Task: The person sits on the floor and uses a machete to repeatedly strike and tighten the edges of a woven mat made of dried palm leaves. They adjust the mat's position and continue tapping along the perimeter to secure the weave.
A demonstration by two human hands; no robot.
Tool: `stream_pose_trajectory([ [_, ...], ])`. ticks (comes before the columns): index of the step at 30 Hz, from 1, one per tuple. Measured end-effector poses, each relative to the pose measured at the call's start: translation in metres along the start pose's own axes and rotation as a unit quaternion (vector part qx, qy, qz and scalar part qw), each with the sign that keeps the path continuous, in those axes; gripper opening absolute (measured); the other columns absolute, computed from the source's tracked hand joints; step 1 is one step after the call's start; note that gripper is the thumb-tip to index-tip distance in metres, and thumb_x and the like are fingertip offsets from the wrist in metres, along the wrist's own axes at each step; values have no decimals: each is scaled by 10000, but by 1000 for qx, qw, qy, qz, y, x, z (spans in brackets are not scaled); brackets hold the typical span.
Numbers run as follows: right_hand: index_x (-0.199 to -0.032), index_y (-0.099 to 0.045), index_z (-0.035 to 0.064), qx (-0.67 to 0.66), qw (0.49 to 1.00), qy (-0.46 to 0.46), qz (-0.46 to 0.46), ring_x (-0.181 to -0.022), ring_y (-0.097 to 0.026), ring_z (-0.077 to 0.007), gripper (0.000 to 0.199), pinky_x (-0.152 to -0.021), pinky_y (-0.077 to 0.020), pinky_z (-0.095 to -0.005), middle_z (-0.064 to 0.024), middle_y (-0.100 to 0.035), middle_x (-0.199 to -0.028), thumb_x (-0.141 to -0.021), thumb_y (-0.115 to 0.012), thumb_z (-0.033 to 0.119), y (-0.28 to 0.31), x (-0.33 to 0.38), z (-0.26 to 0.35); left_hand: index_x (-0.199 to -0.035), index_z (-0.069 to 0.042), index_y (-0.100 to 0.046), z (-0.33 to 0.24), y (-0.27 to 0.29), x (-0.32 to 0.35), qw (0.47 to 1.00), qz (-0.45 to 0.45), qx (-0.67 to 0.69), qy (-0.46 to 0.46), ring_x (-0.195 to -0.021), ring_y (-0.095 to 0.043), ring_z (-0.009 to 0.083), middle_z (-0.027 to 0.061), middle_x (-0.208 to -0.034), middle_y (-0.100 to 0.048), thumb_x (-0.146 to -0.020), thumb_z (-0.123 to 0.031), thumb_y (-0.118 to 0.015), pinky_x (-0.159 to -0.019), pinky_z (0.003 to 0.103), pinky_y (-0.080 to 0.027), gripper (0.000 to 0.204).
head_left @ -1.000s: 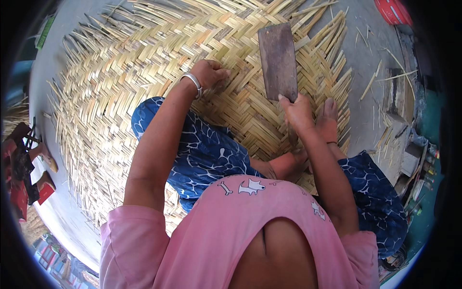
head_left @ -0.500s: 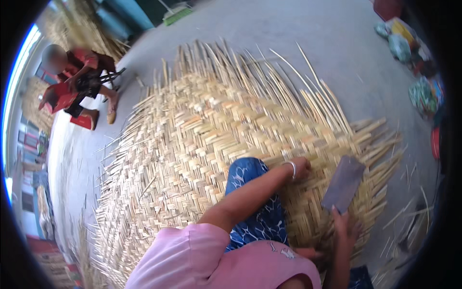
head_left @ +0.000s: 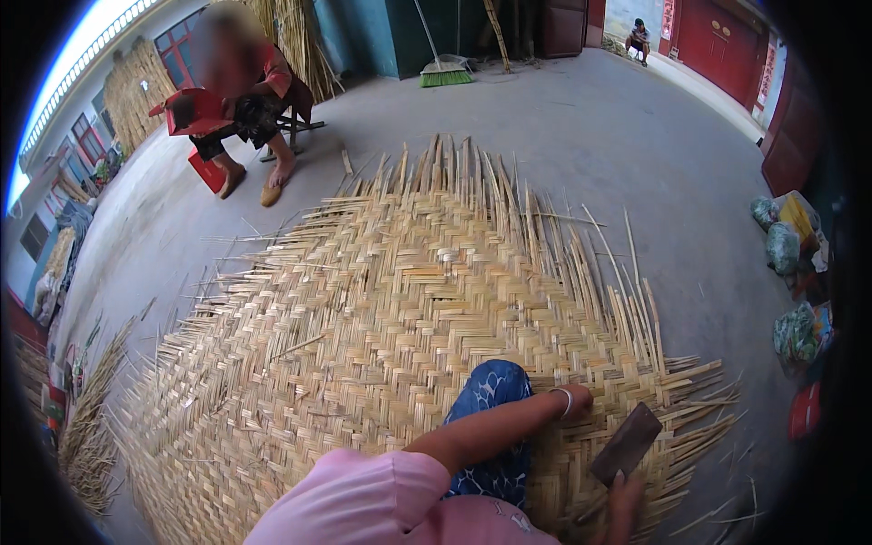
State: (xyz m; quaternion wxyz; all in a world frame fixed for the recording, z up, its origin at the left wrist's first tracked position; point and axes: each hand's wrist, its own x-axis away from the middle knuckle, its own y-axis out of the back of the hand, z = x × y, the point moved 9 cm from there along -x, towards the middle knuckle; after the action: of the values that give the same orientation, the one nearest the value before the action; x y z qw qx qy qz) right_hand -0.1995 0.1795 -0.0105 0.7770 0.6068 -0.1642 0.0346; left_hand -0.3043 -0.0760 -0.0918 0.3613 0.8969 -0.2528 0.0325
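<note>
A large woven mat of pale flat reed strips lies on the ground under me, its edges bristling with loose strip ends. My left hand, a pale bracelet at its wrist, rests low on the mat with fingers curled; whatever they pinch is hidden. To the right of it, my right hand grips a cleaver with a broad, dark rectangular blade. The blade lies close over the mat's right part, angled up and to the right. My bent knee in blue patterned cloth presses on the weave beside my left forearm.
A seated person holds something red at the far left. Beyond the mat stands a green broom. Filled plastic bags line the right side. A bundle of loose reeds lies at left. Another person sits far off near red doors.
My view has tilted up and turned, so more of the far yard shows. Both hands remain over the mat's right part, the cleaver still in my right hand.
</note>
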Motion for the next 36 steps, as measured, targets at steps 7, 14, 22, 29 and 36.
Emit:
stream_pose_trajectory([
  [7,-1054,-560,10,-361,927,-11,95,-619,-613,-172,241,-539,-486,-307,-72,-563,-763,-944,-537,223,-31,-16,73,-915,-85,-710,0,0,6,998,-1,48,43,-877,-649,344,175,-903,-678,-698,-285,-663,-793,413,-507,299],
  [14,-1141,-511,65,-607,780,-60,142,-651,-611,-157,260,-554,-498,-297,-39,-575,-851,-949,-544,238,-56,-26,141,-855,-70,-721,11,-2,5,994,-61,78,39,-786,-662,341,185,-826,-675,-692,-275,-669,-733,413,-517,267],
  [22,-1236,-462,110,-680,705,-129,153,-770,-592,-177,327,-641,-512,-341,-35,-548,-973,-948,-548,240,-86,-37,135,-782,-30,-714,15,-3,3,988,-70,114,72,-706,-664,325,217,-759,-660,-709,-267,-668,-668,398,-523,253],
  [29,-1213,-481,142,-693,691,-144,144,-778,-593,-173,304,-641,-509,-326,-17,-560,-979,-943,-559,259,-94,-42,136,-788,-15,-712,26,-6,1,966,-61,222,114,-678,-668,284,202,-735,-669,-739,-299,-667,-649,392,-528,292],
  [36,-1158,-514,155,-710,670,-155,151,-775,-597,-161,250,-629,-517,-323,-9,-581,-918,-939,-572,260,-97,-36,134,-812,-13,-710,39,-7,-3,963,-103,220,116,-688,-668,299,203,-753,-670,-738,-293,-667,-668,395,-529,293],
])
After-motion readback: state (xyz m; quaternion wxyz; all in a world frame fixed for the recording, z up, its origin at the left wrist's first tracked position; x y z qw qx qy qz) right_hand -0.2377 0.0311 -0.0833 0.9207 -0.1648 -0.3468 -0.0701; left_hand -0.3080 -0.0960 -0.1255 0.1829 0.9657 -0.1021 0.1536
